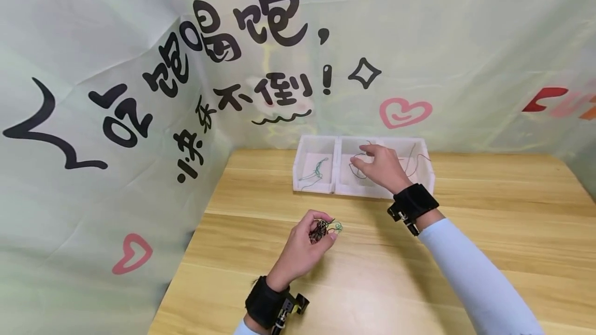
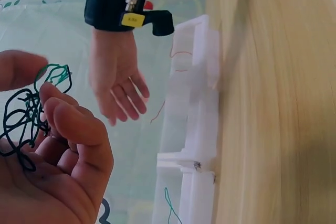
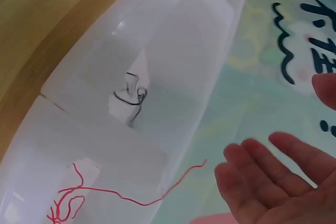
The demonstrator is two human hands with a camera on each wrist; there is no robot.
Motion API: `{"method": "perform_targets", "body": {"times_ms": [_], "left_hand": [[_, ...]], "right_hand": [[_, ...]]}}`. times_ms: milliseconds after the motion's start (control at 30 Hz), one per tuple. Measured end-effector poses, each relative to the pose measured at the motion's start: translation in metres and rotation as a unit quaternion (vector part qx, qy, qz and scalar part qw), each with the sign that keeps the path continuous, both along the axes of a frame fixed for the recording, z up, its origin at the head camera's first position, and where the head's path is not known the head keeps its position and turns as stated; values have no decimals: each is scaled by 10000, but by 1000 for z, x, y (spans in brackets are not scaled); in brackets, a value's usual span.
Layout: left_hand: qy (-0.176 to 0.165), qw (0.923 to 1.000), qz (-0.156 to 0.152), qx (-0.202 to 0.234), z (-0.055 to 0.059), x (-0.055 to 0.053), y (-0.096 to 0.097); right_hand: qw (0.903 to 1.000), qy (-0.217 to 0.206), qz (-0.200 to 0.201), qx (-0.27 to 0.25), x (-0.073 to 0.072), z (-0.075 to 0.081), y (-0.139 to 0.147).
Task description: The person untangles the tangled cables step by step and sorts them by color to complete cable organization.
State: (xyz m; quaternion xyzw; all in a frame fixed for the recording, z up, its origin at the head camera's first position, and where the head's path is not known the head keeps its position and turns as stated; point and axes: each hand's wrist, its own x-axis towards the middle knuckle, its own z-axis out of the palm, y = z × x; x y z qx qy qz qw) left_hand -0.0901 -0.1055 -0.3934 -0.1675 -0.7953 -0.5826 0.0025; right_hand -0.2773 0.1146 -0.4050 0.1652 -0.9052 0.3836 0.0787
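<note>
My left hand (image 1: 298,249) holds a tangle of thin black and green string (image 1: 318,231) above the table, its fingers curled round it. In the left wrist view, green loops (image 2: 55,72) stick out between thumb and forefinger. My right hand (image 1: 382,167) hovers over the white bins (image 1: 363,191), fingers spread and holding nothing. Below it, a black string (image 3: 128,98) lies in the middle bin. A red string (image 3: 118,192) lies in the right-hand bin, one end reaching over the rim. The left bin contains a green string (image 1: 318,170).
The bins stand side by side at the back of the wooden table (image 1: 489,195), close to a printed cloth backdrop (image 1: 465,66). More cloth hangs along the left side. Each wrist wears a black strap with a camera (image 1: 412,206).
</note>
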Motion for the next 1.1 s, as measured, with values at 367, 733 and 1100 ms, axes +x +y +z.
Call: {"method": "perform_targets", "body": {"times_ms": [367, 733, 1100], "left_hand": [[-583, 9971, -115, 469, 0, -1, 1], [-55, 9994, 90, 342, 2, -3, 4], [33, 9977, -77, 678, -2, -5, 4]], "right_hand": [[9988, 192, 253, -367, 19, 4, 9], [9949, 341, 766, -555, 45, 4, 3], [9883, 127, 1291, -806, 73, 0, -8]]}}
